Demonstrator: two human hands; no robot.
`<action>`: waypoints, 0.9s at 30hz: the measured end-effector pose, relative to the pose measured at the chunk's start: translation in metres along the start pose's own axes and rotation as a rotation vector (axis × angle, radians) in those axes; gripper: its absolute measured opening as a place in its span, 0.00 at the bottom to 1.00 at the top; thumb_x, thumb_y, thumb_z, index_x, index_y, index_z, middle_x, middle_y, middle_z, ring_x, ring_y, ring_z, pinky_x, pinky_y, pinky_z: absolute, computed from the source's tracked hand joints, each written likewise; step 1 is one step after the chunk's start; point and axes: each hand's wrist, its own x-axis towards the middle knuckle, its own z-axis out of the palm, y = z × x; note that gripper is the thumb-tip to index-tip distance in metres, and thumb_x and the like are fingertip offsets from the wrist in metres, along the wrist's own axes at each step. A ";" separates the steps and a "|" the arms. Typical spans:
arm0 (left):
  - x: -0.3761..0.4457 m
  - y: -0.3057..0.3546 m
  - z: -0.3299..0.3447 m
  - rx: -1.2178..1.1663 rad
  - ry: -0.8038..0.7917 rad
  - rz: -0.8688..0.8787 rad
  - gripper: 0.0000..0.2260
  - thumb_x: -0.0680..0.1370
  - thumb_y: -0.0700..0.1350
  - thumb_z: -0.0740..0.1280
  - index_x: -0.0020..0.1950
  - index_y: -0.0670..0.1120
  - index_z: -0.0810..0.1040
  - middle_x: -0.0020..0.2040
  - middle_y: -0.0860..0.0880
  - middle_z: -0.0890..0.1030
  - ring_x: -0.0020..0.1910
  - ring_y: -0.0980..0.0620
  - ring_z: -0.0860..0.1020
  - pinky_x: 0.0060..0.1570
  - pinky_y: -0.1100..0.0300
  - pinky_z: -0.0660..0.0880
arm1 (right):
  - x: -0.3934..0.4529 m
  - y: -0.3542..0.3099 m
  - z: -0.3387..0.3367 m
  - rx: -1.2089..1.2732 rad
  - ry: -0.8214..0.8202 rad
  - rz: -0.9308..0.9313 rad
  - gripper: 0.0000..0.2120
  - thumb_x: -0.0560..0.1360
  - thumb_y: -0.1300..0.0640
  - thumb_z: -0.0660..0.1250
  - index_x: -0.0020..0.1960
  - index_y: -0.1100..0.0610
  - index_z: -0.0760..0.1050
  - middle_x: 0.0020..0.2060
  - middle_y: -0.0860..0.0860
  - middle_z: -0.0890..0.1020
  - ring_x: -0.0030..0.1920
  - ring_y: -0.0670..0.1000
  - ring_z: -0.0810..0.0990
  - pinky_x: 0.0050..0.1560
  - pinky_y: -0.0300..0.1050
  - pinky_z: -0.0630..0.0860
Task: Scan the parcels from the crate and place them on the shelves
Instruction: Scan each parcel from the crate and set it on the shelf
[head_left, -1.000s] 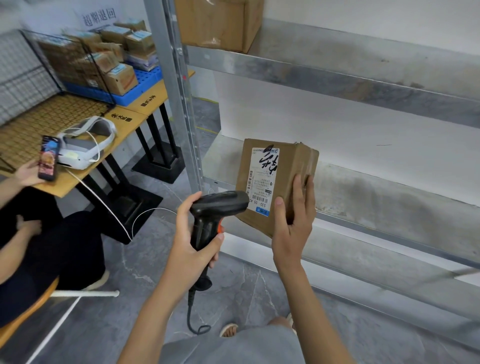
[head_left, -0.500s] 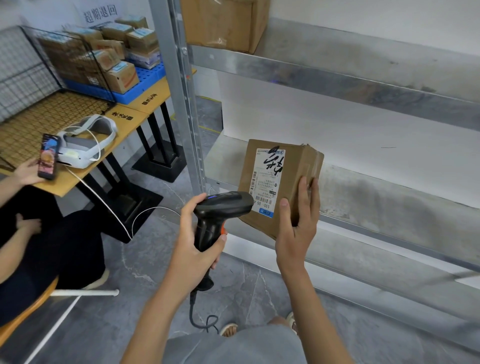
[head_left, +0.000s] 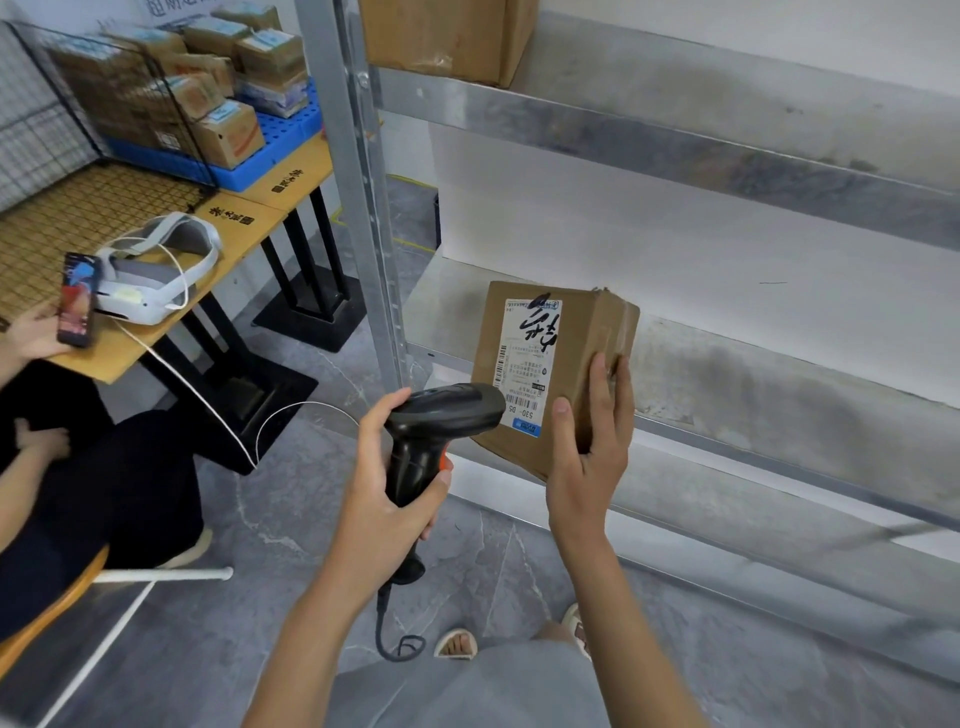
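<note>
The parcel (head_left: 550, 364) is sitting right of centre in the frame, lifted slightly higher than a second ago, its label now facing the scanner (head_left: 441, 415) squarely. The right hand (head_left: 587, 457) is keeping its grip curled round the parcel's lower right edge; the left hand (head_left: 384, 499) is gripping the scanner's handle, its head nearly touching the label. This is likely the scan itself, the shelf (head_left: 779, 374) just behind waiting. Upper left, the crate (head_left: 270, 150) is holding more parcels on the table (head_left: 130, 343).
</note>
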 end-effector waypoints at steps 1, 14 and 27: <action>-0.001 -0.001 0.001 0.000 -0.002 -0.008 0.38 0.78 0.31 0.70 0.71 0.71 0.64 0.48 0.50 0.82 0.29 0.49 0.77 0.29 0.58 0.76 | -0.001 0.002 -0.002 -0.017 -0.005 0.009 0.25 0.79 0.44 0.60 0.75 0.33 0.62 0.78 0.39 0.59 0.75 0.39 0.60 0.71 0.61 0.68; 0.014 0.008 0.047 0.032 -0.152 -0.002 0.39 0.78 0.30 0.70 0.70 0.72 0.65 0.48 0.48 0.83 0.30 0.49 0.78 0.30 0.59 0.78 | 0.004 0.018 -0.056 -0.065 0.109 0.086 0.28 0.78 0.42 0.59 0.78 0.39 0.62 0.77 0.33 0.57 0.70 0.29 0.59 0.64 0.35 0.64; 0.011 0.036 0.177 0.079 -0.423 0.045 0.37 0.77 0.34 0.73 0.68 0.75 0.66 0.49 0.51 0.83 0.31 0.50 0.79 0.29 0.60 0.77 | 0.013 0.042 -0.195 -0.093 0.438 0.191 0.28 0.78 0.40 0.60 0.77 0.38 0.62 0.78 0.37 0.59 0.76 0.42 0.60 0.72 0.61 0.68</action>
